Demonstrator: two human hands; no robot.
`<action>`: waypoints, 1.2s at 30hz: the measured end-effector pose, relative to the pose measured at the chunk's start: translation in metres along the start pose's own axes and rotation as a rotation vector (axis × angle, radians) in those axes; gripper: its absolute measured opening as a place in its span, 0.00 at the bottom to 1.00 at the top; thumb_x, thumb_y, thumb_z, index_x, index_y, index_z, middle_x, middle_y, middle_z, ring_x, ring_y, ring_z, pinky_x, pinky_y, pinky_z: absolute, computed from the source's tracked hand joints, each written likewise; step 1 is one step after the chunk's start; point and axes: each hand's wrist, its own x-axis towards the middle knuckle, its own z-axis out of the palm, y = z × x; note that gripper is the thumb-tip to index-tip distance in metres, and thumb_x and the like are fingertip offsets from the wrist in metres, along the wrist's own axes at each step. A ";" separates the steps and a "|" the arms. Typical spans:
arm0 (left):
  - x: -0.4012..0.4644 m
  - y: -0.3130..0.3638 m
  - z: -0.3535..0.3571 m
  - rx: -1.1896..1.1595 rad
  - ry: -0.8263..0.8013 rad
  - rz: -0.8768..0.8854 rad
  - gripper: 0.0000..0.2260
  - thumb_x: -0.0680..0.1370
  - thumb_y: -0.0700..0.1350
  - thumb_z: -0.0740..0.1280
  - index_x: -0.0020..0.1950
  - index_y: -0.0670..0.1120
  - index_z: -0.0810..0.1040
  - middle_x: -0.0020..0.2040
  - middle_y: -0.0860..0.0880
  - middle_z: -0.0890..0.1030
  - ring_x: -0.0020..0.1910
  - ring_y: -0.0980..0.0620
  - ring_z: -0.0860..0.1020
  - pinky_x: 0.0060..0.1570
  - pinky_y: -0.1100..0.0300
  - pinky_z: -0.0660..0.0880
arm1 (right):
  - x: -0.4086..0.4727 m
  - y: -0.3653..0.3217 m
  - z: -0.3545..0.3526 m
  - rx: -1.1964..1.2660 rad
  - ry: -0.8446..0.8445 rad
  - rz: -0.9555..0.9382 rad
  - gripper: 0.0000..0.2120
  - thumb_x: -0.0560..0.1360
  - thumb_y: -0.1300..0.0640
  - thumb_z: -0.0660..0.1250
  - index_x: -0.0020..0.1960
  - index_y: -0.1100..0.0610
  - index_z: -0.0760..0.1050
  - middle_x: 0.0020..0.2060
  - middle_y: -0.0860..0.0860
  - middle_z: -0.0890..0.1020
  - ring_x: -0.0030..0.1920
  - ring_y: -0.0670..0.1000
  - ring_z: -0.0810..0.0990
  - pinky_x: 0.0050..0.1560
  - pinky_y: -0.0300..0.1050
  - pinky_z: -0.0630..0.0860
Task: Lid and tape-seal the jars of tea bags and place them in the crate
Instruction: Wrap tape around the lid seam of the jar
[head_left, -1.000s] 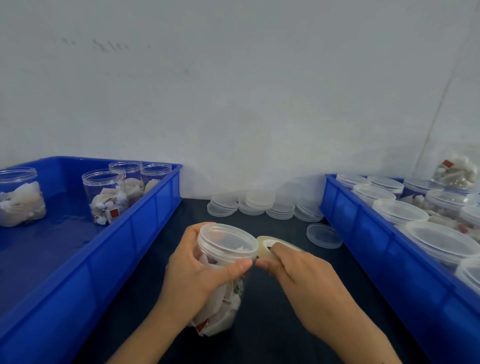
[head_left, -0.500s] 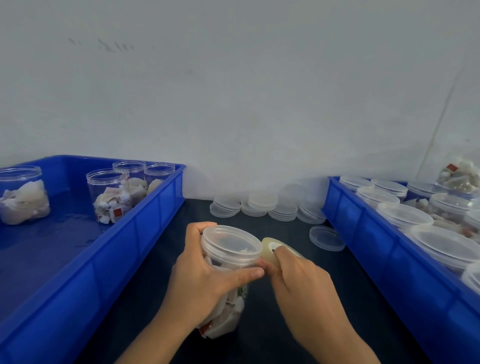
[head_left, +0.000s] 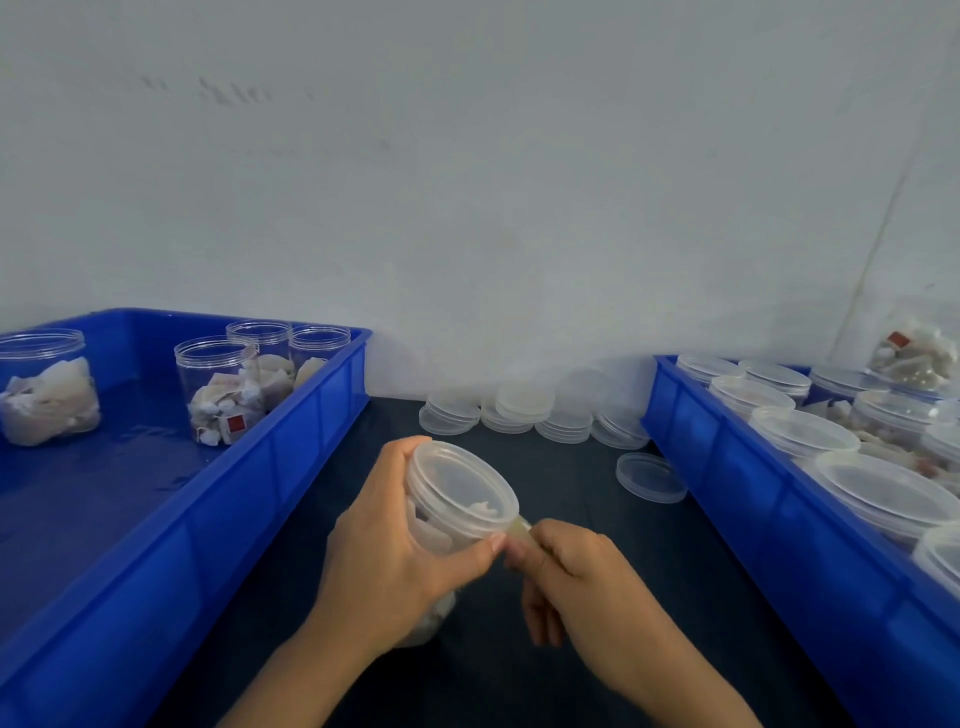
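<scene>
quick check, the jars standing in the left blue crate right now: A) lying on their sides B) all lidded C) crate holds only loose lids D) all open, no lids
D: the four jars in the left blue crate stand upright with bare open rims and tea bags inside, while the spare lids sit stacked on the table by the wall.

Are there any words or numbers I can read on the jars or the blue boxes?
None can be read.
Red square tag in an open jar in the left crate: no letters show.
Red tag in the far right jar: too blurred.
Lidded jar in the left hand, tape roll in the right hand, loose lids: plain.
</scene>
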 end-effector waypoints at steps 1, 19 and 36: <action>0.000 0.000 0.000 0.002 -0.014 0.010 0.36 0.57 0.68 0.72 0.61 0.64 0.65 0.54 0.67 0.75 0.54 0.65 0.75 0.53 0.60 0.76 | 0.000 0.000 0.001 0.061 -0.027 0.017 0.20 0.79 0.42 0.56 0.44 0.59 0.72 0.31 0.55 0.82 0.26 0.47 0.75 0.34 0.45 0.75; 0.007 0.000 0.002 0.039 -0.022 -0.006 0.39 0.51 0.75 0.71 0.58 0.66 0.67 0.53 0.69 0.75 0.53 0.67 0.75 0.51 0.66 0.74 | -0.004 -0.004 -0.012 -0.109 -0.039 0.024 0.15 0.80 0.46 0.57 0.45 0.58 0.71 0.32 0.48 0.76 0.32 0.45 0.71 0.38 0.46 0.71; -0.002 0.020 0.012 0.150 0.209 0.038 0.39 0.52 0.68 0.74 0.59 0.57 0.68 0.48 0.67 0.74 0.47 0.74 0.71 0.44 0.75 0.65 | -0.004 -0.011 0.008 -0.258 0.374 0.062 0.13 0.79 0.50 0.57 0.37 0.53 0.67 0.31 0.47 0.73 0.33 0.46 0.70 0.31 0.37 0.61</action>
